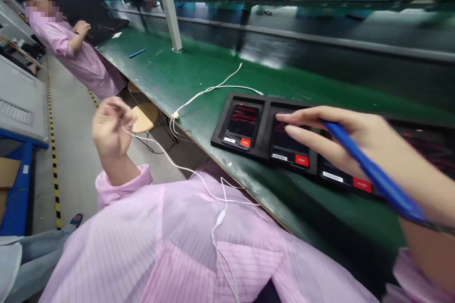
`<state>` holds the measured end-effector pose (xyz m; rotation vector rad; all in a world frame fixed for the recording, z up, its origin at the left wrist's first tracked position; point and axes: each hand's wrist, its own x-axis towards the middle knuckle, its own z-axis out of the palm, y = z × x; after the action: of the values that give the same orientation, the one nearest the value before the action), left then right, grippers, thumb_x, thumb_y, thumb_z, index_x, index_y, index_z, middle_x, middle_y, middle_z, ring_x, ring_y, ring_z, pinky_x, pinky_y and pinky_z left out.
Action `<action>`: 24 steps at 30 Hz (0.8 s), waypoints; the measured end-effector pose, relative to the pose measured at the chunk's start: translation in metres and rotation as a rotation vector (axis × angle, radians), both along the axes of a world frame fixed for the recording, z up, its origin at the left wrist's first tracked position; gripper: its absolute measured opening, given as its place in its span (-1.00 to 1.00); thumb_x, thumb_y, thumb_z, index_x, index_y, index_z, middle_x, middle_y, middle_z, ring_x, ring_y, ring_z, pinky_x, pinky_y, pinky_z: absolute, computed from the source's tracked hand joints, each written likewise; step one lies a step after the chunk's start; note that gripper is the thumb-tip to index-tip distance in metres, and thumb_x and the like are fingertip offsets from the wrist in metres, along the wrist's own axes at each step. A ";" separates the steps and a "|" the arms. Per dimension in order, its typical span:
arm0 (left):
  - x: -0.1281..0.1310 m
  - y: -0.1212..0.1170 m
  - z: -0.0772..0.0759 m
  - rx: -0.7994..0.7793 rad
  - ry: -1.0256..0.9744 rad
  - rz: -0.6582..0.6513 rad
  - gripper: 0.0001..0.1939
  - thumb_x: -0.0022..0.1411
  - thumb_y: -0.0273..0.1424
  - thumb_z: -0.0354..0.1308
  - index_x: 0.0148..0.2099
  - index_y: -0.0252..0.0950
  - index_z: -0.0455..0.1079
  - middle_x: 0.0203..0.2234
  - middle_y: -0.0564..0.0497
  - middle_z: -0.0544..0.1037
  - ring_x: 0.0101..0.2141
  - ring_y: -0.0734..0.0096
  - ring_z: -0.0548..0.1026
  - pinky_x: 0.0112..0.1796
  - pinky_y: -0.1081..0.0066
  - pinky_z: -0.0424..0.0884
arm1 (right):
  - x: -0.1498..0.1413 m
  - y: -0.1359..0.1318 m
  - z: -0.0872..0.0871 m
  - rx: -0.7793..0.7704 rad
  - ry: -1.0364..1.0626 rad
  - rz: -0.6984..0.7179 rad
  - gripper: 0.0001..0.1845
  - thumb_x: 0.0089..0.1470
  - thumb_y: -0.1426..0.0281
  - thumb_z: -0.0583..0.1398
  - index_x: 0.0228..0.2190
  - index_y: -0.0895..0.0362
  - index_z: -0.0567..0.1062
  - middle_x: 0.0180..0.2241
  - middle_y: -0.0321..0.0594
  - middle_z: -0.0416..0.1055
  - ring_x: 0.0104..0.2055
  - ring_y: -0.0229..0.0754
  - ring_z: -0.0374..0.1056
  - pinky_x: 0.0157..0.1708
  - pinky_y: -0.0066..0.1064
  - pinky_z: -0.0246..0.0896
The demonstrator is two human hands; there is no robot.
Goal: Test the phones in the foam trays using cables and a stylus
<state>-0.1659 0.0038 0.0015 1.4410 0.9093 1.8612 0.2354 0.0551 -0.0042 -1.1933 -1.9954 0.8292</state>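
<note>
My left hand (112, 125) is raised off the bench edge, fingers pinched on the end of a thin white cable (170, 158). That cable droops across my pink striped smock and has a small white inline piece (221, 218). My right hand (369, 142) holds a blue pen (373, 170) lying across it, while its fingertips touch or hover just over the second phone (289, 144). This phone lies in a black tray (265, 128). To its left sits another phone (241, 125) with red text on a dark screen, and a third phone (341, 175) is partly hidden under my right hand.
More white cable (213, 87) lies on the green bench (156, 73) beyond the tray. Farther left are a blue pen (137, 53) and a grey post (167, 4). A wooden stool (145, 118) stands below the edge. A co-worker in pink (71, 47) stands at left; others in blue sit opposite.
</note>
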 end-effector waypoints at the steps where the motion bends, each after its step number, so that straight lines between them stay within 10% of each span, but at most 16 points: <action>1: 0.008 -0.001 -0.012 -0.130 0.043 -0.044 -0.77 0.20 -0.13 0.41 -0.31 -0.14 0.52 -0.51 0.16 0.43 -0.62 0.60 0.22 -0.60 0.51 0.15 | -0.002 0.012 -0.010 -0.012 -0.029 0.010 -0.46 0.05 -0.15 0.29 -0.24 0.05 0.61 -0.15 -0.10 0.58 -0.11 0.11 0.52 -0.05 -0.06 0.50; 7: 0.110 0.000 -0.105 -0.726 0.138 -0.449 -0.53 0.23 0.05 0.28 -0.23 -0.29 0.38 -0.44 -0.01 0.61 -0.54 0.41 0.58 -0.50 0.45 0.46 | -0.020 0.085 -0.054 -0.039 -0.403 0.054 -0.58 0.08 -0.01 0.26 -0.20 0.04 0.61 -0.18 -0.10 0.57 -0.14 0.13 0.49 -0.05 -0.04 0.39; 10: 0.142 0.003 -0.130 -0.907 0.049 -0.444 -0.59 0.24 -0.06 0.30 -0.22 -0.29 0.29 -0.46 0.04 0.60 -0.63 0.50 0.52 -0.57 0.53 0.40 | -0.028 0.115 -0.060 -0.032 -0.618 0.059 -0.63 0.15 0.08 0.24 -0.13 0.03 0.61 -0.18 -0.09 0.57 -0.09 0.21 0.47 0.01 0.02 0.30; 24: 0.160 0.014 -0.125 -0.953 0.068 -0.188 -0.59 0.08 -0.24 0.46 -0.46 -0.32 0.28 -0.64 0.09 0.55 -0.79 0.67 0.29 -0.70 0.60 0.17 | -0.041 0.152 -0.080 0.094 -0.789 0.066 -0.36 0.30 -0.11 -0.02 -0.22 0.11 0.61 -0.32 0.03 0.51 -0.04 0.25 0.37 0.05 0.09 0.10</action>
<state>-0.0057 0.0175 -0.1234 0.9283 1.3749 0.9825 0.1945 0.2070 -0.0845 -1.5578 -2.6623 0.2867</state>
